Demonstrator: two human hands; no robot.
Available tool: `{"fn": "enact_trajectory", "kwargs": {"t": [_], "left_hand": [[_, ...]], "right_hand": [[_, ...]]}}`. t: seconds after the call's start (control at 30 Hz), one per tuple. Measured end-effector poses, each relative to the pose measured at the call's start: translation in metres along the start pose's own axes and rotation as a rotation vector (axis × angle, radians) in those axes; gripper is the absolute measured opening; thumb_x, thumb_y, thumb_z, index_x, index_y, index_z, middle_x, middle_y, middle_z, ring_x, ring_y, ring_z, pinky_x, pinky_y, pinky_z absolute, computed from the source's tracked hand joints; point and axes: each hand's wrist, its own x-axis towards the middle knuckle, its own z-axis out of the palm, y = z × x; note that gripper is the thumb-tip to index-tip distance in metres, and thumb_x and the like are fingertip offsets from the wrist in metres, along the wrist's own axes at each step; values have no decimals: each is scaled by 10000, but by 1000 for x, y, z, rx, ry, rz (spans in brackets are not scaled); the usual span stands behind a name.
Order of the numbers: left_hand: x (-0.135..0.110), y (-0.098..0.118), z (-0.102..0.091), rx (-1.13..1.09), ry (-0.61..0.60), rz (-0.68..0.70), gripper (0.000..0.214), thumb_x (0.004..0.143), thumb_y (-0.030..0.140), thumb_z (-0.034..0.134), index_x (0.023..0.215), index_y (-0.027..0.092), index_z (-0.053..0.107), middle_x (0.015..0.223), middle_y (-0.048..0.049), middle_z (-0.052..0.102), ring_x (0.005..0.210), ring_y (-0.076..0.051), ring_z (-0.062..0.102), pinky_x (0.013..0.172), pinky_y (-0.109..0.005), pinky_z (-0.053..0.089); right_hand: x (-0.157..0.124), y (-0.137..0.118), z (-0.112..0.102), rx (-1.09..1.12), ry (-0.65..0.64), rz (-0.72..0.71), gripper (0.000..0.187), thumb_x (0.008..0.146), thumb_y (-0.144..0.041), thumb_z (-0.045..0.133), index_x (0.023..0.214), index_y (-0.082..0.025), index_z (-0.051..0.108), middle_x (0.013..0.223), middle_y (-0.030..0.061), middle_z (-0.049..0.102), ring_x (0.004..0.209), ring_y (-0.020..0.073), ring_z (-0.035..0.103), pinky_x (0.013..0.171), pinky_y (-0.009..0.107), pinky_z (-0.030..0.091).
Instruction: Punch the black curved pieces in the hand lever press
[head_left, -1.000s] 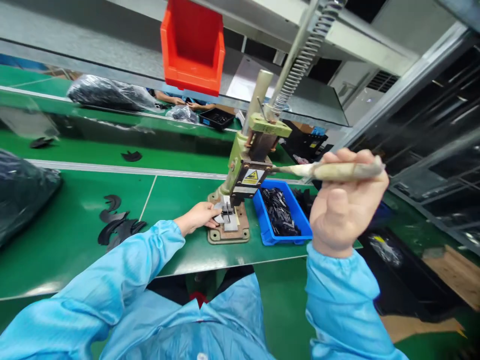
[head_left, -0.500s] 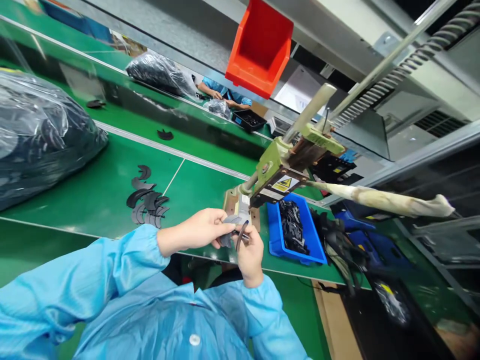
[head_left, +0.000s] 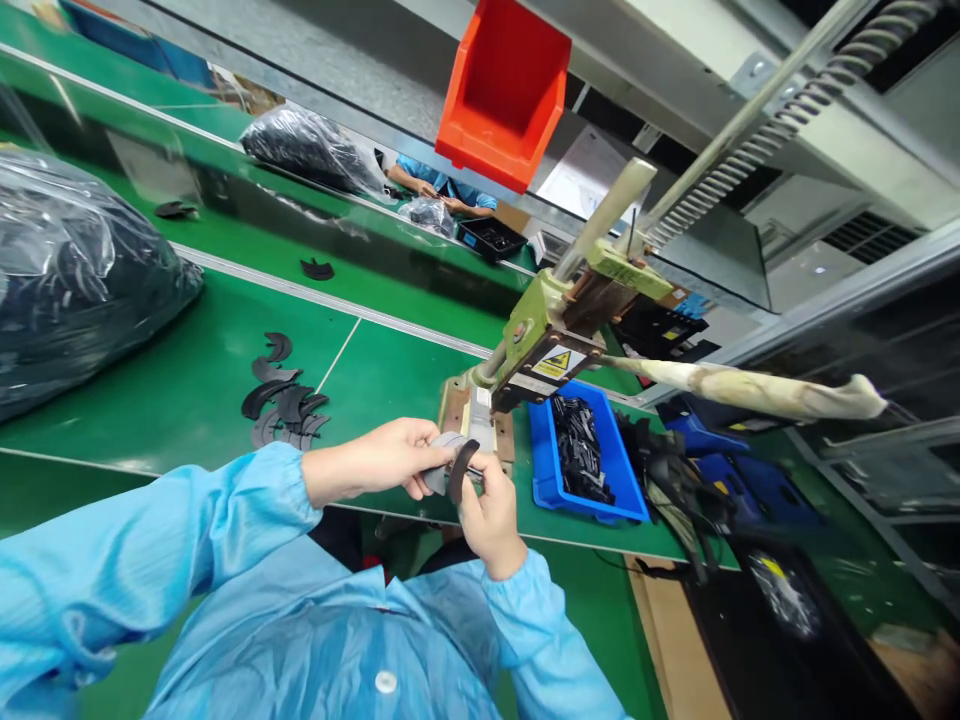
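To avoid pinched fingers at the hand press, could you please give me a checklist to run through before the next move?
1. Hands out from under the green hand press: ok; left hand and right hand are in front of its base.
2. Grip on the dark curved flat piece: ok; both hands pinch it.
3. Tape-wrapped lever handle free: ok; no hand on it.
4. Press bed free of a part: cannot tell.
5. Blue plastic bin beside the press: ok; black parts lie inside.

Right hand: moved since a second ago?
Yes: the right hand came off the press lever, down and leftward to the press base, pinching a curved piece.
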Motion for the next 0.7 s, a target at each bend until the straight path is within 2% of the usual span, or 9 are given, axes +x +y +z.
{"fn": "enact_trajectory", "kwargs": {"t": [0.1,0.23,0.33,0.43,0.53,0.6,0.7], "left_hand": [[-1,-6,-1,69,31,61,558,824,703,812,888,206,567,668,5,677,572,-161,683,534,-256,556],[-9,-11,4,229,255,227,414,917,600,755,1041,236,602,868,6,674,642,-139,646,573,-258,525],[-16,-12,11,427,335,383,316,923,546,762,965,244,677,1057,-46,649,862,-179,657,709,-285,549],[-15,-18,17,500,326,472,308,930,494,758,800,229,668,1019,-58,611,993,-217,621,851,-317,544],[-11,-28,19,419,342,418,328,908,483,779,784,220,628,946,-35,596,918,-193,599,806,-301,528],[-9,-34,20,269,297,269,367,880,550,803,900,231,622,872,-2,602,787,-163,597,676,-268,512],[-9,-36,22,32,170,64,525,837,674,815,1018,242,577,775,38,614,654,-144,607,533,-234,489]], "right_hand": [[0,0,-9,-63,-32,-66,160,1044,-328,567,1102,-235,684,1000,62,754,920,208,716,853,365,579],[-4,4,-14,-131,-45,-107,133,1048,-303,560,1096,-237,666,992,65,743,908,212,703,825,366,568],[-6,6,-12,-162,-60,-135,108,1045,-285,568,1082,-240,659,953,59,728,866,209,683,781,361,550],[-9,5,-10,-171,-85,-173,94,1035,-263,571,1060,-241,659,902,51,710,823,205,660,755,362,531],[-13,2,-10,-168,-100,-202,82,1028,-244,575,1049,-238,654,886,49,705,809,203,656,745,360,524],[-15,0,-11,-164,-104,-207,83,1028,-236,574,1055,-238,653,886,48,709,807,200,665,739,355,527],[-19,3,-10,-162,-87,-186,86,1033,-239,574,1075,-233,649,916,57,723,830,201,687,748,356,544]]}}
